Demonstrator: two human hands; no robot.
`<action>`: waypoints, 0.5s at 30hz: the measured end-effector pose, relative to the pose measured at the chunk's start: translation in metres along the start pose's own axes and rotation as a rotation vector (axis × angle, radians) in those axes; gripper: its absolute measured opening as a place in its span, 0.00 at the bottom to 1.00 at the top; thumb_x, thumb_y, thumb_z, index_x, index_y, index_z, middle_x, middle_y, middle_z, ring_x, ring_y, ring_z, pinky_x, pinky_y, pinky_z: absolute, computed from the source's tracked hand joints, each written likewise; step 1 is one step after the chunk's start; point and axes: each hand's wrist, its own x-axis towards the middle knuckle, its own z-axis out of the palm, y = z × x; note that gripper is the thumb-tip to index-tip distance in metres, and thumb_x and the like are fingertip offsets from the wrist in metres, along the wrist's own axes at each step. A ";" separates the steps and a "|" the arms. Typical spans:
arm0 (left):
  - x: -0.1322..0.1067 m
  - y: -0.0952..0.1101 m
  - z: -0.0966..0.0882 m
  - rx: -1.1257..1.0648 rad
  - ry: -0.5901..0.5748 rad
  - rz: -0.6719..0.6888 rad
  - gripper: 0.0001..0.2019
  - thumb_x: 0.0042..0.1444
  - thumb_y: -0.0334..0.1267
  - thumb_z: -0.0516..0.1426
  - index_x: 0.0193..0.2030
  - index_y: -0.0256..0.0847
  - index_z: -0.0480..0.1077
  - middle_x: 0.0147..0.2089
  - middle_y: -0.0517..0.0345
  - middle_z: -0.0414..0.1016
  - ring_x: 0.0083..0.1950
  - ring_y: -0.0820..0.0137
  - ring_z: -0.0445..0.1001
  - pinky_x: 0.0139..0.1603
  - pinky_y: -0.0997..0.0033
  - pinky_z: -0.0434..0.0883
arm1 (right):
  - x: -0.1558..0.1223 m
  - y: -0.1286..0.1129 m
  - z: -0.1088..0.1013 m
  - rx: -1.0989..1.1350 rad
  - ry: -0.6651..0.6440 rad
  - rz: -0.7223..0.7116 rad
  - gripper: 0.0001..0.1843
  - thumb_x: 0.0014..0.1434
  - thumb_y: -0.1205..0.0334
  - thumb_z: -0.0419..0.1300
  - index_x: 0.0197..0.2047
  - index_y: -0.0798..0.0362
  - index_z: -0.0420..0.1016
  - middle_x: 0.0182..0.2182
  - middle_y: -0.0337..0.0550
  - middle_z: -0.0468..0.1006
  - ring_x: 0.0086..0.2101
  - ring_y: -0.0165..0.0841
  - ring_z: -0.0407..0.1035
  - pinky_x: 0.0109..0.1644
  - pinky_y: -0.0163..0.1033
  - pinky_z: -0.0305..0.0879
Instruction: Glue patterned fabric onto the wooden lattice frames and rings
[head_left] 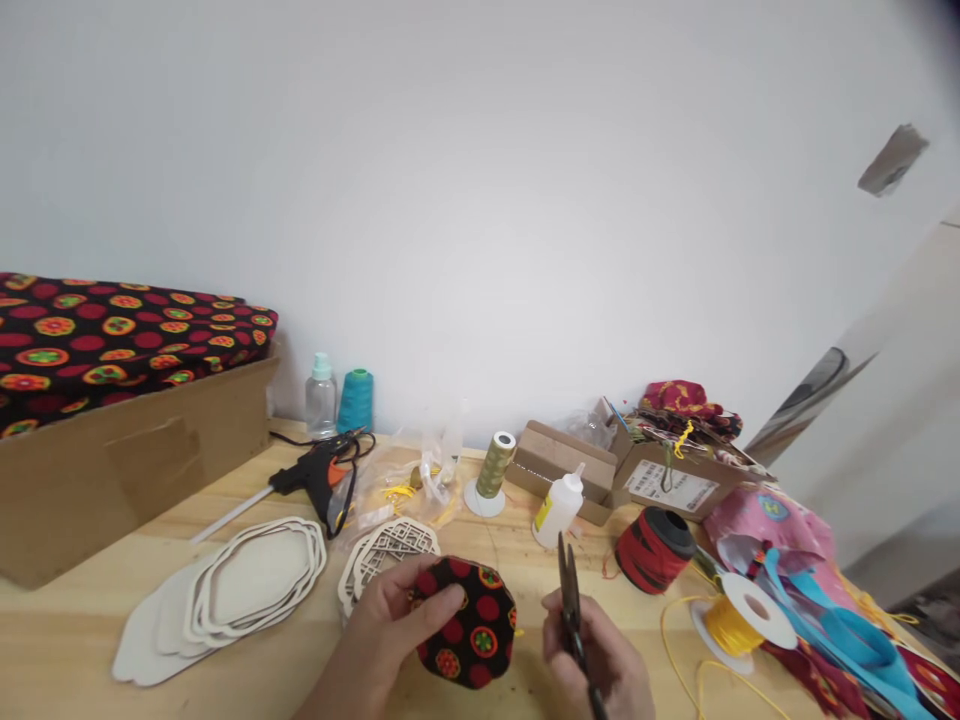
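My left hand (pixel 390 625) grips a small fabric-covered piece (pixel 480 625), black with red dots and orange-green flower motifs, its thumb pressed on the front. A bit of yellow shows at the piece's right edge. In my right hand (pixel 600 660) is a pair of dark scissors (pixel 571 610), held upright with the blade tips pointing up and slightly parted. The scissors are apart from the piece, to its right. Just behind my left hand lie lattice-patterned pale frames (pixel 386 550). A white glue bottle (pixel 558 508) stands beyond the scissors.
At left are pale wooden frames (pixel 255 585), a glue gun (pixel 311 480) and a cardboard box (pixel 135 470) with patterned cloth. Thread spools, including a red roll (pixel 654 550) and a yellow cord spool (pixel 739 622) with loose cord, stand at right. A scrap-filled box (pixel 667 485) sits behind.
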 end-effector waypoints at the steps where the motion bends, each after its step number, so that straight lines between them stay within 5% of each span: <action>1: 0.001 0.000 -0.002 0.020 0.011 0.011 0.12 0.33 0.39 0.68 0.27 0.40 0.76 0.26 0.57 0.79 0.29 0.68 0.76 0.30 0.75 0.73 | 0.003 -0.003 -0.008 -0.075 -0.042 -0.060 0.20 0.47 0.42 0.58 0.35 0.49 0.70 0.19 0.33 0.65 0.19 0.25 0.57 0.21 0.28 0.53; 7: 0.001 -0.001 -0.005 0.074 -0.026 0.038 0.11 0.35 0.39 0.67 0.28 0.39 0.75 0.25 0.57 0.79 0.28 0.68 0.76 0.27 0.75 0.73 | 0.015 -0.020 -0.047 -0.613 -0.373 -0.577 0.19 0.53 0.45 0.55 0.30 0.55 0.70 0.15 0.32 0.59 0.16 0.24 0.54 0.18 0.30 0.48; 15: -0.002 0.000 -0.004 0.130 -0.097 0.009 0.09 0.38 0.38 0.65 0.28 0.37 0.75 0.27 0.55 0.79 0.28 0.66 0.76 0.28 0.70 0.75 | 0.007 -0.024 -0.048 -0.792 -0.371 -0.634 0.25 0.54 0.40 0.49 0.33 0.55 0.69 0.17 0.33 0.59 0.16 0.25 0.53 0.17 0.31 0.48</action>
